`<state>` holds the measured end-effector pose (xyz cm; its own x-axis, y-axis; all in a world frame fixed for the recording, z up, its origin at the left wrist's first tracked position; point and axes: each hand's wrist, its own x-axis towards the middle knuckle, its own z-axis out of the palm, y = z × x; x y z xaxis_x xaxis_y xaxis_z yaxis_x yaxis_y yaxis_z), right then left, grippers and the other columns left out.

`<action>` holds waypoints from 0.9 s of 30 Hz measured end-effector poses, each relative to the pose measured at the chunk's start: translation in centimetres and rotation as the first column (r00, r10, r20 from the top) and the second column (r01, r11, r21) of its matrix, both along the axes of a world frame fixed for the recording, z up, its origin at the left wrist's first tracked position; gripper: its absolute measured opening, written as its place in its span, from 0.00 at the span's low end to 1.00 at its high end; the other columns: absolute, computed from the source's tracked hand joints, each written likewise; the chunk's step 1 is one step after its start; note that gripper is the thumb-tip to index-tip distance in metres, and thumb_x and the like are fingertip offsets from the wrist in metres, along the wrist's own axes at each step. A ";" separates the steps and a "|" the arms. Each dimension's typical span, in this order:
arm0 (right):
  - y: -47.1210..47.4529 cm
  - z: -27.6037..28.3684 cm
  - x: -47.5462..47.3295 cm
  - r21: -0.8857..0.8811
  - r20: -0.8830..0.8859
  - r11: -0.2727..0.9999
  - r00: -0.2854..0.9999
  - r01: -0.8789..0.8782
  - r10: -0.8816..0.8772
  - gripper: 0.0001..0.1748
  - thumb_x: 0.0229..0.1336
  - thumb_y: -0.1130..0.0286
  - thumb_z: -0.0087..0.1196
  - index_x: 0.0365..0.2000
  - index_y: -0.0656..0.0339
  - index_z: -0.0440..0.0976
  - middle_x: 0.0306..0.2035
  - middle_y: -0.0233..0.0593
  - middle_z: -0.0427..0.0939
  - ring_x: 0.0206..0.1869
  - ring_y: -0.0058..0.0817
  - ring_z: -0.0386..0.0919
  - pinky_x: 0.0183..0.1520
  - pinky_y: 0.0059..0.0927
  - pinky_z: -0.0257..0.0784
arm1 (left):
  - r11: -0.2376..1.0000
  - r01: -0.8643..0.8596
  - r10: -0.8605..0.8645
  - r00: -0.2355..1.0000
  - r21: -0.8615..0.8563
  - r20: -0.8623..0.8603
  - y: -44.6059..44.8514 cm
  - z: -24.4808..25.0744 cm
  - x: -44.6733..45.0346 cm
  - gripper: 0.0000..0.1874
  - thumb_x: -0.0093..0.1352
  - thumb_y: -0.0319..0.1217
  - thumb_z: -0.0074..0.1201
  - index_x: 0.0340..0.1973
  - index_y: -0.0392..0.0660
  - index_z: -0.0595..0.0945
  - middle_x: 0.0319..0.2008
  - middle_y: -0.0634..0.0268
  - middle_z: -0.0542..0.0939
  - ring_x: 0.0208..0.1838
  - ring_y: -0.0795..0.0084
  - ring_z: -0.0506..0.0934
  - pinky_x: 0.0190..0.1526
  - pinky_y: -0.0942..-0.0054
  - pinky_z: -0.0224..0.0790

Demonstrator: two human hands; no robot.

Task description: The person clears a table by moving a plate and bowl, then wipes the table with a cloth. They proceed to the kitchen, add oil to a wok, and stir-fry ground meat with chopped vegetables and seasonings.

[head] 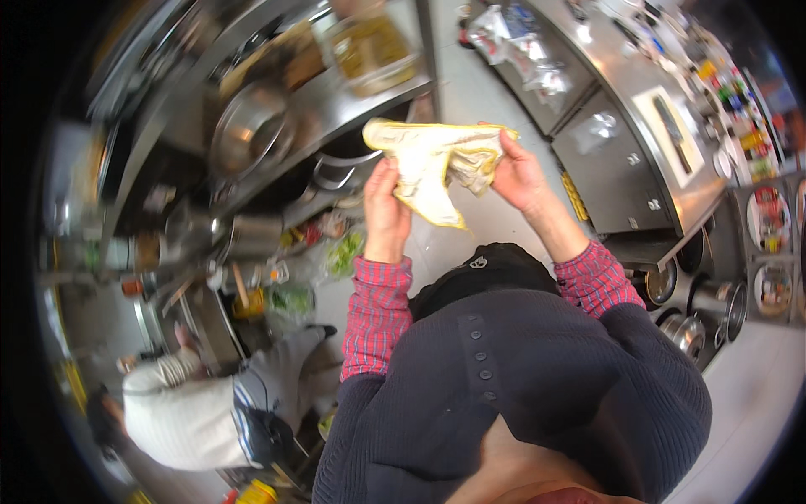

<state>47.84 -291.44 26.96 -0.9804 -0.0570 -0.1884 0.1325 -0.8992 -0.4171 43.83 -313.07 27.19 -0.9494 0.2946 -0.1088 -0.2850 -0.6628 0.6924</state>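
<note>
A crumpled white cloth with yellow edging (422, 157) hangs between my two hands, held out in front of my body above the floor. My left hand (385, 205) grips it by its near left part, the thumb hidden behind the fabric. On the other side, my right hand (519, 173) pinches its right end, where the folds bunch up and droop. One loose corner dangles down between the hands. Both hands are in red checked sleeves.
A steel counter at left carries a metal bowl (252, 129) and a clear tub (373, 53). At right, a knife (672, 132) lies on a white cutting board (664, 162). A co-worker (189, 409) bends at lower left. Bagged greens (345, 255) are near the floor.
</note>
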 end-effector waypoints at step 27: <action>40.1 9.8 -31.4 0.528 -0.449 0.795 0.893 0.297 -0.035 0.50 0.46 0.79 0.62 0.68 0.60 0.48 0.63 0.34 0.63 0.65 0.23 0.61 0.64 0.30 0.60 | 0.968 0.245 -0.222 0.938 0.056 -0.265 41.0 7.8 -41.0 0.39 0.53 0.08 0.52 0.62 0.43 0.66 0.53 0.57 0.75 0.59 0.59 0.72 0.59 0.60 0.70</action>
<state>16.47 -251.36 36.80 -0.9561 0.1025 0.2746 -0.2899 -0.4675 -0.8351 2.79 -272.09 35.02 -0.8453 0.5088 0.1632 -0.2611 -0.6598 0.7046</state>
